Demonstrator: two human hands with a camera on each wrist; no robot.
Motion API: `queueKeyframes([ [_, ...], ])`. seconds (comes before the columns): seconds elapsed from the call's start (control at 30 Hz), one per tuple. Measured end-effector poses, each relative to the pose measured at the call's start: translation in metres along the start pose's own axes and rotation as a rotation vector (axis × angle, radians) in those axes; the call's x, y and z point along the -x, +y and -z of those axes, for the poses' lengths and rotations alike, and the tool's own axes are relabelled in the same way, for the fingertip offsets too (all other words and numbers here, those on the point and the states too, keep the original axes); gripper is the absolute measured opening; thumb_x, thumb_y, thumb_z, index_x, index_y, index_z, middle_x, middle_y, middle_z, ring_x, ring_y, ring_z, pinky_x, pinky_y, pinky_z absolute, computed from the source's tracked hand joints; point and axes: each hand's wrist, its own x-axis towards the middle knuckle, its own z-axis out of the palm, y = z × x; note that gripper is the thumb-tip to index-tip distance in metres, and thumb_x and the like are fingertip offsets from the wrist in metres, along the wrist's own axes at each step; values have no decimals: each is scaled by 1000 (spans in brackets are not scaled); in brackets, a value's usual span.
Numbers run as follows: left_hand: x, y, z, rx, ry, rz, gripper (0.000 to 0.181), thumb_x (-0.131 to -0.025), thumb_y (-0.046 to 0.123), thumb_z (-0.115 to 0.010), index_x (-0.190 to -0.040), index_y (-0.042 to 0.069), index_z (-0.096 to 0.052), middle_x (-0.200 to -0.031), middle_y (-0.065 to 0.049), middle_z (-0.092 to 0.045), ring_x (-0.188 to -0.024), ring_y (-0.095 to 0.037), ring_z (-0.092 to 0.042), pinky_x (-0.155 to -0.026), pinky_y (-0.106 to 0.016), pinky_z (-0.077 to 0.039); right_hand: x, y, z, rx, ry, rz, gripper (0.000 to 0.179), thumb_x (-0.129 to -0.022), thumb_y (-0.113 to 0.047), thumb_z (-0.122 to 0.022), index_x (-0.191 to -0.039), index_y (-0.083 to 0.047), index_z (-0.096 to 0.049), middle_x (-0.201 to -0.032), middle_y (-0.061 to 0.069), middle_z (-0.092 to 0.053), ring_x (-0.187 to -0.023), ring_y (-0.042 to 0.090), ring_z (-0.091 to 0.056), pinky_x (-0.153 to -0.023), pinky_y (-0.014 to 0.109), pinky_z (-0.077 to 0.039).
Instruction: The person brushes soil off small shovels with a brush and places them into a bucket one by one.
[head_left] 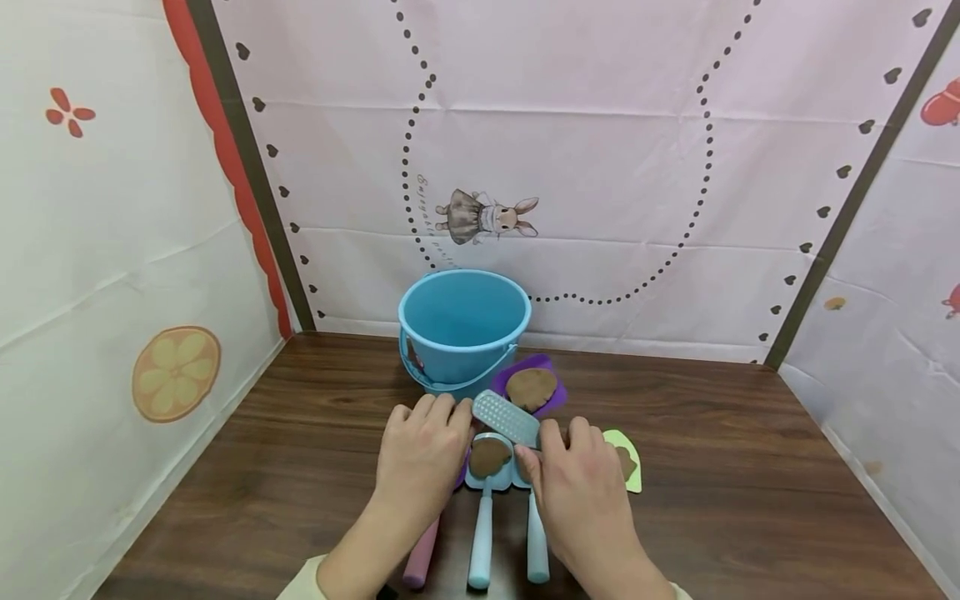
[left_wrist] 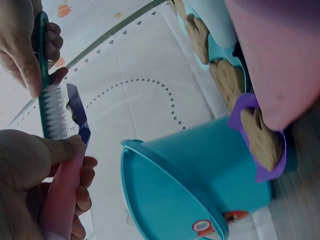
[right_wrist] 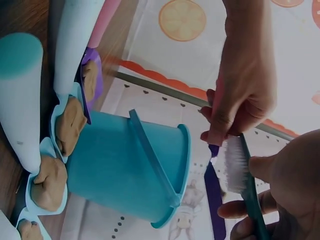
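My left hand [head_left: 423, 446] grips the pink handle [left_wrist: 64, 190] of a toy shovel whose purple blade [head_left: 546, 364] carries a brown, clay-like lump [head_left: 531, 389]. Held in my right hand [head_left: 581, 483] is a teal brush [head_left: 504, 417] with white bristles [right_wrist: 234, 162]. The bristles face the blade, close in front of it in both wrist views. Below the hands lie more toy shovels: one with a pink handle [head_left: 422, 557], two with light blue handles [head_left: 482, 550], and a green blade [head_left: 632, 467] partly hidden by my right hand. These blades also bear brown lumps [head_left: 489, 457].
A blue bucket [head_left: 465, 367] with its handle hanging down at the front stands at the back of the dark wooden table [head_left: 720, 475]. Printed cloth walls [head_left: 600, 183] enclose the table at the back and both sides.
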Motion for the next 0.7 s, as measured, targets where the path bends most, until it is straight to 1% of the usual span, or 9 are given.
queueKeyframes([
  [0.1,-1,4,0,3,1,20,24,-84,27,-85,-93,7,-74,-75,-6,-62,-69,-24,-59,-53,-34,-35,-1,1,-4,12,24,-7,36,-99,-41,-63,-89,-7,-56,-68,1,-32,-56,14,-27,-52,26,-24],
  [0.2,-2,7,0,-3,7,17,29,-82,31,-86,-92,7,-73,-74,-6,-61,-68,-24,-59,-53,-34,-35,-3,5,-8,28,68,-11,36,-97,-40,-65,-93,-4,-59,-67,3,-32,-54,14,-26,-50,25,-23],
  [0.3,-4,9,-1,-17,9,11,28,-86,33,-82,-92,7,-74,-74,-7,-61,-68,-24,-58,-54,-33,-34,-7,10,-12,43,95,-29,35,-94,-38,-68,-96,-4,-61,-65,3,-31,-52,14,-24,-49,26,-21],
  [0.4,-5,10,-3,-25,2,19,27,-89,33,-79,-95,7,-74,-76,-8,-62,-69,-25,-58,-54,-33,-34,-11,14,-16,55,113,-41,34,-92,-37,-69,-98,-4,-63,-64,4,-31,-52,15,-24,-49,27,-21],
  [0.6,-5,11,-9,-11,-2,26,26,-89,31,-79,-96,6,-75,-78,-9,-64,-70,-25,-59,-54,-33,-35,-16,23,-25,96,173,-91,37,-91,-43,-65,-97,-7,-67,-63,7,-36,-51,22,-33,-52,33,-23],
  [0.7,-6,12,-12,-22,11,23,23,-91,30,-77,-94,7,-75,-76,-9,-63,-68,-25,-58,-53,-32,-35,-18,28,-29,81,180,-117,36,-90,-43,-64,-96,-7,-66,-63,7,-35,-51,23,-34,-53,34,-23],
])
